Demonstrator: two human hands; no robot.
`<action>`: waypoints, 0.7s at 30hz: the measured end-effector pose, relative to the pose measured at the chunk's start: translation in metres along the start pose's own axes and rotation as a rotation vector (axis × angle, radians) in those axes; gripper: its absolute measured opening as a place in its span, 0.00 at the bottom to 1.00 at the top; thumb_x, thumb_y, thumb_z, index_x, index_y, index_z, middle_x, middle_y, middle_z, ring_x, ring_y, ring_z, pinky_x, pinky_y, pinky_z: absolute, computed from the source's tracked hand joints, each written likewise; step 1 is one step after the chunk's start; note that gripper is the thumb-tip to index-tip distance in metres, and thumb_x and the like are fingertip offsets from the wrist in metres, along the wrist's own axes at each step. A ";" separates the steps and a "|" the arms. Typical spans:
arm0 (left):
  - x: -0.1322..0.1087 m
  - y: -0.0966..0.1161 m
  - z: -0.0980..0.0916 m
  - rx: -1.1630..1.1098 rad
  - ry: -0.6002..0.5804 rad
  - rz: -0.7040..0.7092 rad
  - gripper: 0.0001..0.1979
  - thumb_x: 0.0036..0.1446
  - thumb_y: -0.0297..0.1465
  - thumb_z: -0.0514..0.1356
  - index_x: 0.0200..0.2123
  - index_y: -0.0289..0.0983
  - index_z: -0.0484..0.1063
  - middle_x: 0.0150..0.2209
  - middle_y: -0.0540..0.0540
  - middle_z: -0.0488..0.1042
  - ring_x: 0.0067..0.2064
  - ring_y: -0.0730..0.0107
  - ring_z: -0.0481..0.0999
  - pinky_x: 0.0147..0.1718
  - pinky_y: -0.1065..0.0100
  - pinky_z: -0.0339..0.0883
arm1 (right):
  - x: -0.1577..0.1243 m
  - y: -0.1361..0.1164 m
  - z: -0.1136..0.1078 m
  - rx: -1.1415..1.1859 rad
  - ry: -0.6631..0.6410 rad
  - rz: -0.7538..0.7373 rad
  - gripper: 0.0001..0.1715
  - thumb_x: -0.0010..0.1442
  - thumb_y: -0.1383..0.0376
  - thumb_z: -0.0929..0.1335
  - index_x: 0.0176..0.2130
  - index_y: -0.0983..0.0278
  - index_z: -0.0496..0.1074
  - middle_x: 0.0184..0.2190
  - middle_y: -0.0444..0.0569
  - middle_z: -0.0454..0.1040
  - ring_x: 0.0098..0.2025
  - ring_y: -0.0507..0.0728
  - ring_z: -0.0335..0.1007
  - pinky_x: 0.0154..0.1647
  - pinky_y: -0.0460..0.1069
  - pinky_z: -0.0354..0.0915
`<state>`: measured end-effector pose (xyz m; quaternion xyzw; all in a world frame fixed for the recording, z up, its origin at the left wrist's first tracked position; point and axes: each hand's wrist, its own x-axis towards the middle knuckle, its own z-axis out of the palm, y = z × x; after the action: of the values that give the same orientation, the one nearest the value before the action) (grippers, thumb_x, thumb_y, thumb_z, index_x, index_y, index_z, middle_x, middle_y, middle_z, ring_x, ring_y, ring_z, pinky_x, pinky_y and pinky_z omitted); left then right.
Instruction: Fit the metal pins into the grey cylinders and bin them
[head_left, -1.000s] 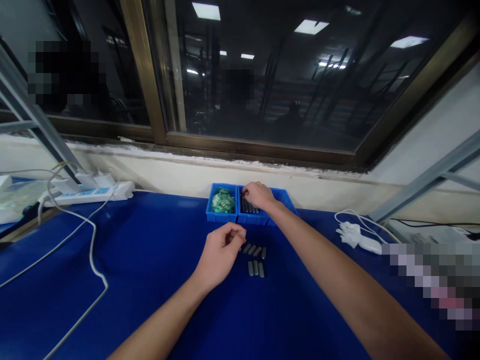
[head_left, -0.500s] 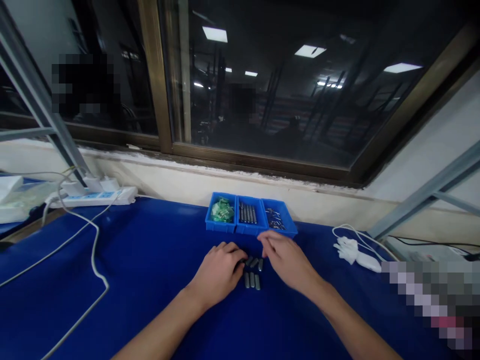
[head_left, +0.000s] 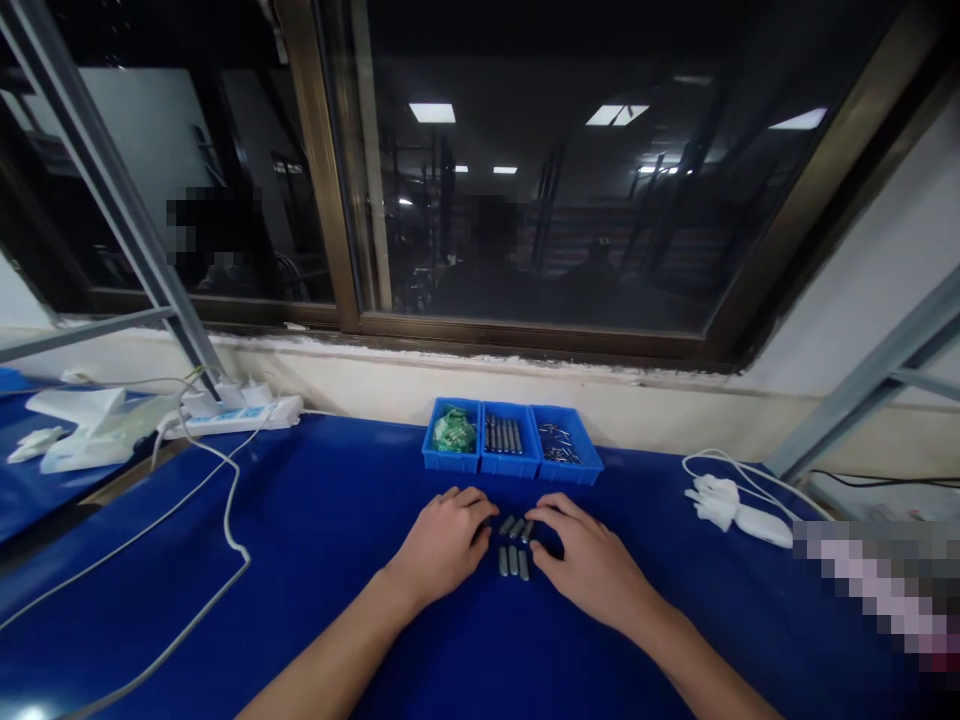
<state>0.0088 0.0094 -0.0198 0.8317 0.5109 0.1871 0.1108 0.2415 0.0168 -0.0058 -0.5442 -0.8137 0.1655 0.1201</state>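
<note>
Small dark grey metal cylinders lie on the blue table in two short rows: an upper, slanted row [head_left: 512, 526] and a lower, straighter row [head_left: 514, 563]. My left hand [head_left: 448, 542] rests just left of them, thumb and forefinger apart with a gap between. On the other side, my right hand [head_left: 589, 562] has its thumb and forefinger spread. Its forefinger tip is at the right end cylinder [head_left: 527, 531] of the upper row; whether it touches is too small to tell. Neither hand visibly holds anything.
Behind the hands stand three blue bins: one with green pieces [head_left: 454, 430], one with metal cylinders [head_left: 502, 436], one with thin metal pins [head_left: 559, 442]. A power strip [head_left: 259, 416] and white cables lie left. A white corded device [head_left: 761, 524] lies right, below a metal frame bar.
My right hand has come down from near the bins to the right side of the rows, its fingers spreading. The upper row's right cylinder now slants. My head view has shifted slightly.
</note>
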 end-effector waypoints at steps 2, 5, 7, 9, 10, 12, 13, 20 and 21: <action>0.000 -0.001 0.000 -0.006 0.004 0.007 0.15 0.69 0.26 0.59 0.55 0.41 0.78 0.53 0.45 0.79 0.53 0.56 0.78 0.61 0.49 0.69 | 0.001 -0.003 0.001 0.004 0.006 0.020 0.24 0.65 0.58 0.66 0.57 0.56 0.78 0.64 0.52 0.72 0.59 0.64 0.76 0.59 0.61 0.71; -0.002 -0.001 -0.002 -0.011 -0.003 0.024 0.16 0.69 0.26 0.59 0.56 0.42 0.77 0.54 0.46 0.79 0.54 0.56 0.78 0.62 0.48 0.68 | 0.002 -0.004 0.002 0.021 0.018 0.033 0.23 0.65 0.56 0.66 0.56 0.56 0.79 0.62 0.52 0.73 0.60 0.64 0.75 0.61 0.60 0.70; -0.003 0.000 -0.004 -0.003 -0.014 0.044 0.17 0.70 0.25 0.57 0.58 0.44 0.77 0.55 0.46 0.78 0.55 0.56 0.78 0.63 0.47 0.67 | 0.003 -0.003 0.002 0.020 0.024 0.023 0.22 0.66 0.58 0.65 0.55 0.56 0.79 0.62 0.52 0.74 0.59 0.63 0.76 0.61 0.60 0.70; -0.004 0.001 -0.006 0.006 -0.021 0.062 0.17 0.71 0.26 0.57 0.59 0.45 0.76 0.55 0.45 0.77 0.55 0.56 0.78 0.64 0.47 0.66 | 0.005 -0.001 0.003 0.009 0.030 0.011 0.23 0.66 0.59 0.65 0.56 0.56 0.79 0.61 0.53 0.74 0.58 0.63 0.76 0.60 0.60 0.71; -0.004 0.002 -0.006 0.008 -0.022 0.070 0.17 0.72 0.26 0.56 0.59 0.45 0.76 0.55 0.45 0.77 0.55 0.57 0.77 0.64 0.47 0.65 | 0.006 0.000 0.004 0.004 0.037 0.006 0.23 0.66 0.59 0.64 0.56 0.57 0.79 0.61 0.53 0.74 0.58 0.63 0.76 0.59 0.60 0.71; -0.004 0.002 -0.006 0.012 -0.027 0.081 0.17 0.72 0.27 0.56 0.59 0.46 0.76 0.55 0.46 0.76 0.55 0.57 0.77 0.64 0.47 0.65 | 0.007 0.003 0.006 0.007 0.046 -0.003 0.24 0.66 0.59 0.64 0.57 0.58 0.78 0.60 0.53 0.74 0.58 0.63 0.77 0.59 0.60 0.71; -0.004 0.002 -0.005 0.016 -0.030 0.084 0.17 0.72 0.27 0.56 0.59 0.46 0.76 0.54 0.46 0.76 0.55 0.57 0.77 0.64 0.47 0.66 | 0.007 0.004 0.007 0.014 0.048 -0.003 0.24 0.66 0.59 0.65 0.57 0.59 0.78 0.60 0.53 0.75 0.57 0.63 0.77 0.58 0.60 0.71; -0.004 0.001 -0.003 0.038 -0.037 0.085 0.18 0.74 0.28 0.55 0.62 0.46 0.73 0.56 0.44 0.75 0.55 0.53 0.77 0.60 0.44 0.69 | 0.005 0.000 -0.020 0.122 0.118 -0.062 0.19 0.65 0.60 0.67 0.52 0.60 0.80 0.52 0.51 0.78 0.45 0.59 0.78 0.49 0.54 0.72; -0.004 0.001 -0.003 0.037 -0.038 0.080 0.18 0.74 0.29 0.55 0.62 0.46 0.72 0.56 0.44 0.75 0.54 0.53 0.77 0.60 0.43 0.69 | 0.010 -0.003 -0.029 0.143 0.155 -0.087 0.19 0.65 0.60 0.67 0.52 0.60 0.80 0.52 0.50 0.79 0.42 0.57 0.77 0.48 0.53 0.72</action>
<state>0.0072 0.0054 -0.0172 0.8568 0.4783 0.1661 0.0976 0.2463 0.0295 0.0219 -0.5093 -0.8110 0.1754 0.2283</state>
